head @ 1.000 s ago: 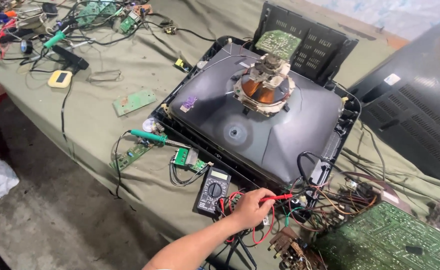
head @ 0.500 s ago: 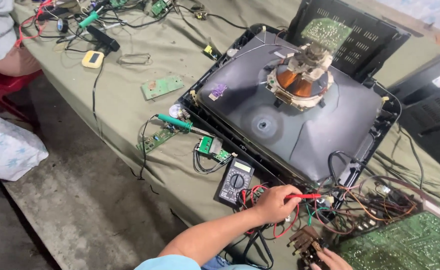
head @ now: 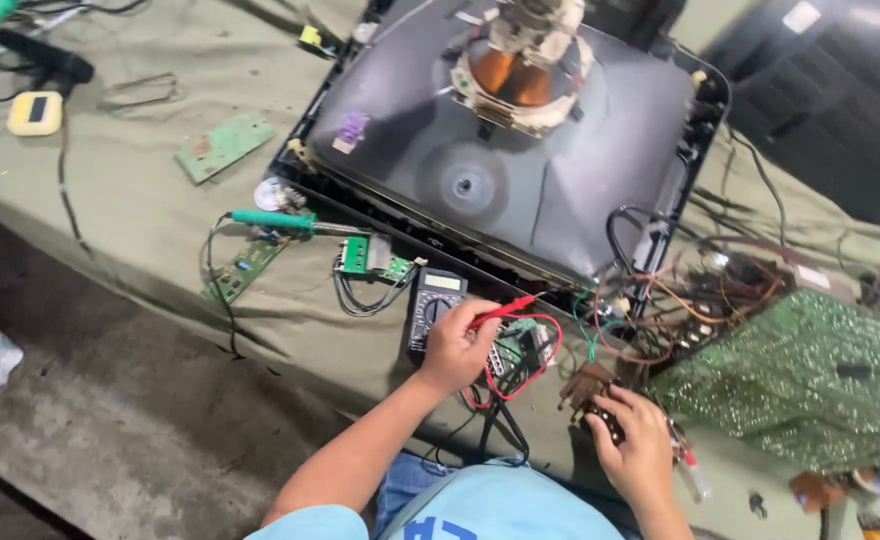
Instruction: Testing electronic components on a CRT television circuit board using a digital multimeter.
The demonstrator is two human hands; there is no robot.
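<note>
Right hand [head: 632,445] risen, left hand [head: 457,347] gripping red probe [head: 501,311]

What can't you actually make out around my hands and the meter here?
Head view only:
- Multimeter display: too small to read.
- Red probe tip: lost among wires.
- Dark part under the right hand: covered by fingers.
- Left hand hides the meter's lower right corner.

Red probe [head: 505,309], red lead [head: 540,355]. Black meter [head: 434,308], pale green screen. Olive cloth [head: 140,200] on bench. Dark grey tube [head: 520,170], copper coil [head: 513,75]. Green board [head: 820,380] right of tube; teal iron [head: 272,219] left.
</note>
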